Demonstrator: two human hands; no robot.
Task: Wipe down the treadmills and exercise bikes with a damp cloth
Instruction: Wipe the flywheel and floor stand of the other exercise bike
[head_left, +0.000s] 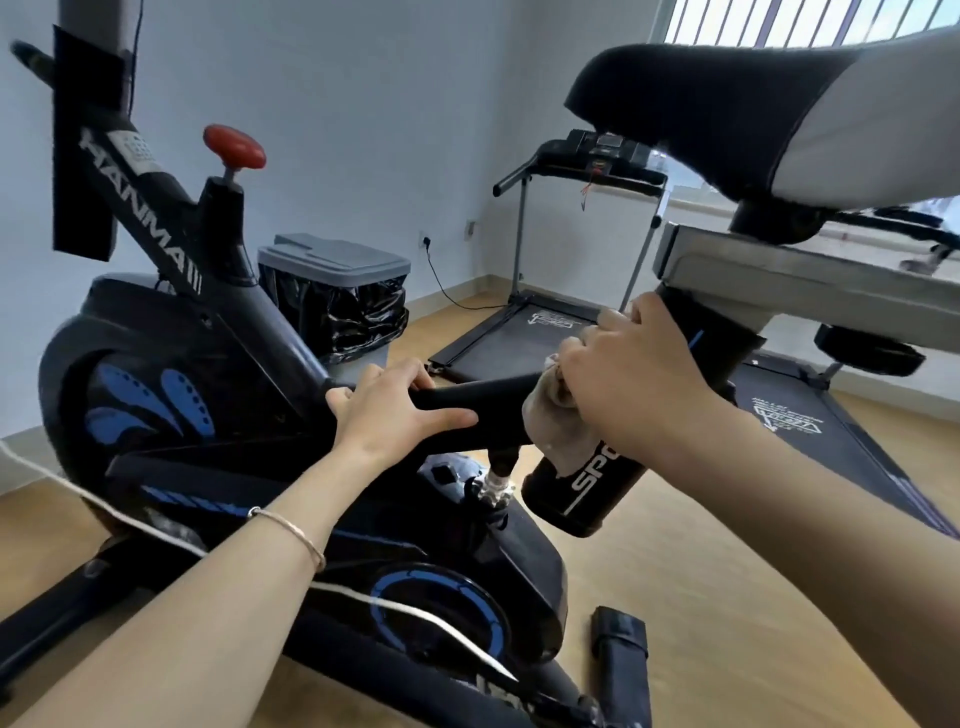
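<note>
A black exercise bike (171, 364) with blue markings fills the left and middle of the head view. My left hand (395, 410) grips its horizontal frame tube, fingers over the top and thumb along the near side. My right hand (628, 379) holds a beige cloth (550, 421) bunched against the seat post where the tube joins it. The black and grey saddle (727, 114) sits above my right hand. A black treadmill (571, 218) stands behind by the wall, and a second treadmill deck (810, 431) lies at the right.
A grey-lidded bin (337, 296) with a black bag stands against the wall behind the bike. A red knob (234, 148) tops the bike frame. A white cord (156, 525) crosses my left forearm. A power cable (441, 286) runs from a wall socket to the treadmill.
</note>
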